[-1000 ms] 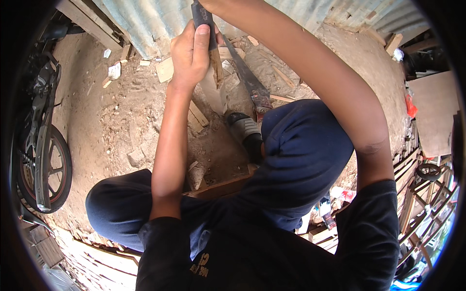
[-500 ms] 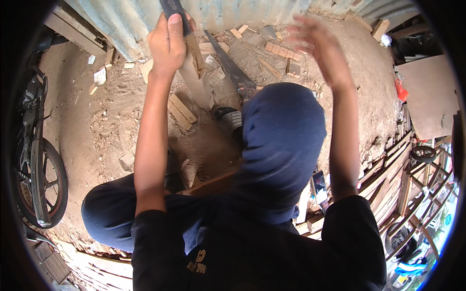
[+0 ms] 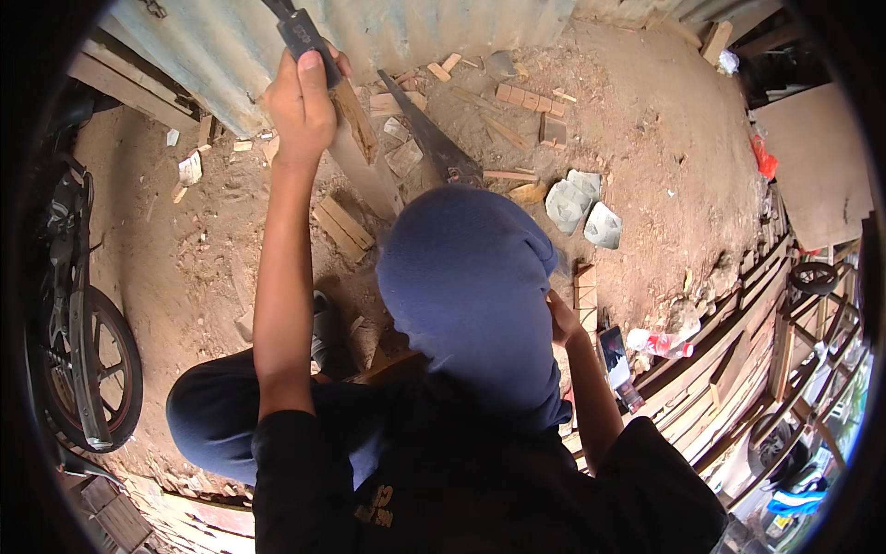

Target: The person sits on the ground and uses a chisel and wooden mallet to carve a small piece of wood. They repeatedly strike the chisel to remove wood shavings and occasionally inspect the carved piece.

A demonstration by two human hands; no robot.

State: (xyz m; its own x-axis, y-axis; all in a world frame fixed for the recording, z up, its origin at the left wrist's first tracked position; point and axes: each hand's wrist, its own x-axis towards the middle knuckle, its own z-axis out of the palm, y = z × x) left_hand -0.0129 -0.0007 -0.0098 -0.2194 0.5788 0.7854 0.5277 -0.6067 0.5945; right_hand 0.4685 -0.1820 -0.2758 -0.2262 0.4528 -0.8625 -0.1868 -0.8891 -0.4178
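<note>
My left hand [image 3: 303,102] is wrapped around a dark, block-like tool [image 3: 297,33] with a thinner part at its top end, held over the upper end of a pale wooden piece [image 3: 367,171] that has a rough brown strip. A dark saw [image 3: 420,129] lies beside that wood, its handle partly behind my raised navy-clad knee. My right hand [image 3: 561,319] is low at the outer side of that knee; its fingers are mostly hidden by the leg, so I cannot see what they touch.
A corrugated metal wall [image 3: 461,23] borders the littered dirt floor. A motorbike [image 3: 88,342] stands at left. Wood scraps, pale broken pieces [image 3: 602,224], a phone [image 3: 612,354] and a bottle [image 3: 660,343] lie right of me. A board [image 3: 812,157] and slatted timber stand at far right.
My right hand left the tool, swung out open, then dropped beside my knee. My left hand and tool moved up-left in the view. The raised knee shifted left, uncovering pale pieces at right.
</note>
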